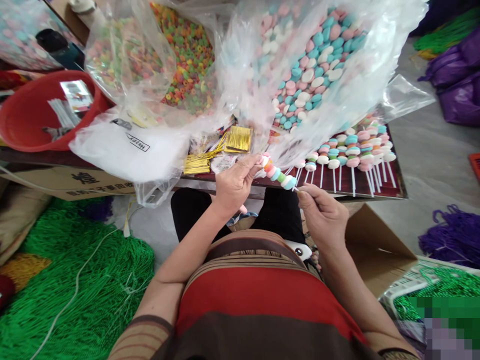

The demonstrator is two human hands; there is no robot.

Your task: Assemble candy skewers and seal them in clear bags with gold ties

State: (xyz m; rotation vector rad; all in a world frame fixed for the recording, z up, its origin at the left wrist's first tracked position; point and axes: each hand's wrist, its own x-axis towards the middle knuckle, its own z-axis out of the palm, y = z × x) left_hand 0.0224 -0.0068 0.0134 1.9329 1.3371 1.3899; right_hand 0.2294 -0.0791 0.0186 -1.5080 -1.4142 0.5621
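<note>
The skewer (280,175) is in the middle of the frame, tilted down to the right between the two hands. It is a row of soft-looking, rounded pieces: pink at the upper end, then orange, pale blue, white and green, with a pale blue one at the lower end, where a bit of thin white stick shows. The left hand (234,186) pinches the pink end between thumb and fingers; the right hand (324,210) grips the stick just below the last piece, its other fingers curled in.

Right of centre, more skewers (352,150) lie bunched on the dark red, smooth table (326,182), their straight white sticks pointing down the frame. Above them, a clear, crinkled bag (375,65) holds smooth, flattened oval sweets (307,75) in pink, white and blue. At upper centre-left, small ringed sweets (193,65) in orange, green, yellow and red fill another filmy bag (127,55). Shiny gold ties (238,139) lie in flat stacks near the left hand. A milky plastic bag printed "Happy" (129,145) sits beside a round red tub (33,112) at left. Glossy green strands (82,280) heap at lower left; an open cardboard box (375,245) stands at lower right.
</note>
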